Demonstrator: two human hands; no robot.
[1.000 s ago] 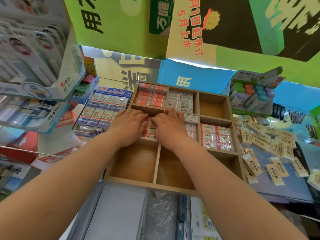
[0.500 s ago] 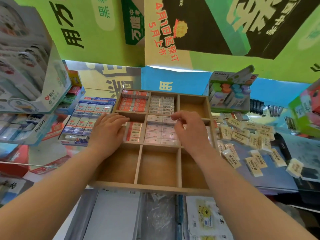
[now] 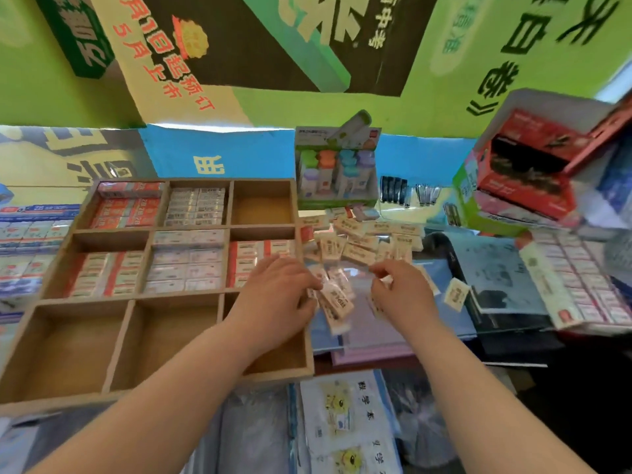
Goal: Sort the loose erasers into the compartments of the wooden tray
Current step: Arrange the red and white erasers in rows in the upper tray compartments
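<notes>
Likely, with the left hand (image 3: 277,295) grasping a fanned stack of cream erasers (image 3: 337,301) mid-frame, just right of the wooden tray (image 3: 136,297), and the right hand (image 3: 402,290) curled on something unclear, some could slip out before reaching a compartment.

Upside down in red on the cream poster strip (image 3: 164,73): "5月上市", "起预订". "2B" on red eraser packs (image 3: 130,208), far-left compartment of the wooden tray (image 3: 136,297).
</notes>
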